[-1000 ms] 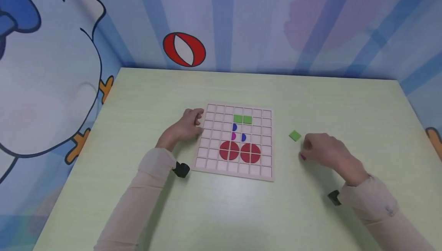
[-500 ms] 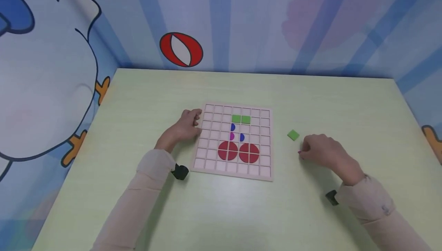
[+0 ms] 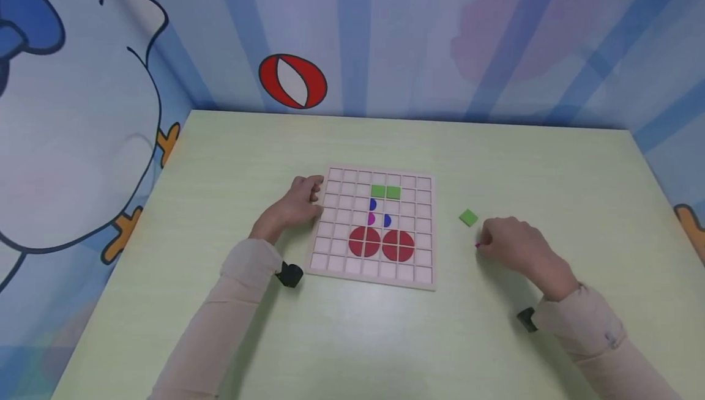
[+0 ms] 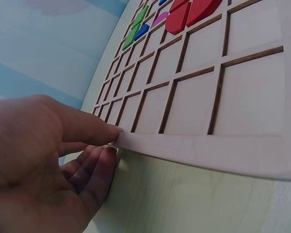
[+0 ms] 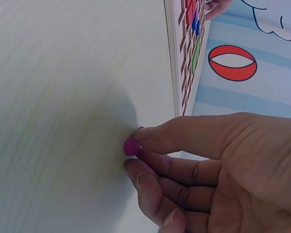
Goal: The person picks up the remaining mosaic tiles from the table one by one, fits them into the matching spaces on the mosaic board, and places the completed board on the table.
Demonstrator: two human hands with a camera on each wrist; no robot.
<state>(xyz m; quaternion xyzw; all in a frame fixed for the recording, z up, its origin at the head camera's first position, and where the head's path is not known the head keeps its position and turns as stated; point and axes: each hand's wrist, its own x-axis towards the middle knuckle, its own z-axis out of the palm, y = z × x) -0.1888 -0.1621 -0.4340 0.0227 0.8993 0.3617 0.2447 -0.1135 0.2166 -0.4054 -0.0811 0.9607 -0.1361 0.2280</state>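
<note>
My right hand (image 3: 518,244) pinches a small magenta piece (image 5: 132,146) between thumb and fingers, close over the table right of the board. Most of that piece is hidden in the head view. Just beyond the hand lies a green square tile (image 3: 468,218). My left hand (image 3: 297,203) rests at the left edge of the pale gridded board (image 3: 336,250), its thumb touching the rim in the left wrist view. Set in the board are two green tiles (image 3: 385,192), two blue half circles (image 3: 388,221), a magenta half circle (image 3: 371,219) and two red circles (image 3: 365,241) made of quarter pieces.
The board lies flat on a pale green table (image 3: 253,149). A wall (image 3: 402,39) with blue stripes and cartoon pictures stands along the table's back. Each wrist bears a small black camera (image 3: 290,274).
The magenta piece has turned slightly in my right fingertips, and less of it shows now. My left hand stays at the board's edge; the pieces on the board have not moved.
</note>
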